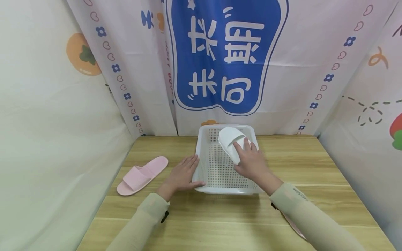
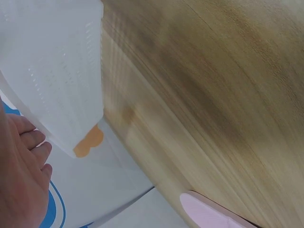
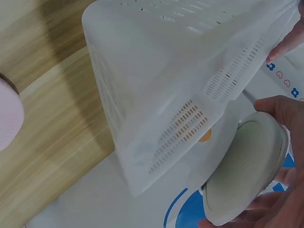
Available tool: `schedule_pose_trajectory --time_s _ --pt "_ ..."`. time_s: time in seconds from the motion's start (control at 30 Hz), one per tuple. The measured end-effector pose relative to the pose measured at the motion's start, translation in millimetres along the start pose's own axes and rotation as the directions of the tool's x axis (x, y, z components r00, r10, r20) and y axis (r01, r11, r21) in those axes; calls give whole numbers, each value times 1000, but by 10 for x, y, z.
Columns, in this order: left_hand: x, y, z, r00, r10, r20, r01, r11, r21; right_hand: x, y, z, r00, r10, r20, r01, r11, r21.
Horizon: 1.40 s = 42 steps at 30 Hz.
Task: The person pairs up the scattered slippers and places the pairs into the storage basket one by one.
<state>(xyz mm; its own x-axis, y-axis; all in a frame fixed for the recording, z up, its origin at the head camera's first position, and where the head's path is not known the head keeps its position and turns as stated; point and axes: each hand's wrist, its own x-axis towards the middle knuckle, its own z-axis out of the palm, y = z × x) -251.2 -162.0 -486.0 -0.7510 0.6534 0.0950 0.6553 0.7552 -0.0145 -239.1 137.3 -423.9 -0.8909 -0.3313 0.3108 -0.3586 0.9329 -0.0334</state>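
The right hand [image 1: 251,164] is gripping the white slipper [image 1: 230,142] over the far part of the white basket [image 1: 220,188], toe pointing away, while the left hand [image 1: 183,175] is resting flat against the basket's left rim.

Second pink slipper [image 1: 293,225] mostly hidden under right sleeve, apparently.

Perforated white plastic basket [image 1: 220,170]; matt cloth slippers, white [image 1: 229,141] and pink [image 1: 142,175]; wood-grain table [image 1: 220,223].
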Motion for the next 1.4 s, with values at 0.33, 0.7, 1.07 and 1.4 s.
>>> schedule_pose_trajectory --time_s 0.33,0.7,1.07,1.4 --pt "7 0 1 1000 -6 7 6 1000 8 121 -84 41 995 95 44 -95 995 0" --pt "-8 -1 11 1000 3 -5 -3 1000 12 238 -128 125 980 166 111 -167 986 -4" --pt "-8 4 2 1000 -10 10 10 1000 11 358 -238 203 943 267 200 -275 961 15" --pt "-8 7 -5 1000 -16 11 15 1000 22 404 -286 271 919 319 232 -332 943 19"
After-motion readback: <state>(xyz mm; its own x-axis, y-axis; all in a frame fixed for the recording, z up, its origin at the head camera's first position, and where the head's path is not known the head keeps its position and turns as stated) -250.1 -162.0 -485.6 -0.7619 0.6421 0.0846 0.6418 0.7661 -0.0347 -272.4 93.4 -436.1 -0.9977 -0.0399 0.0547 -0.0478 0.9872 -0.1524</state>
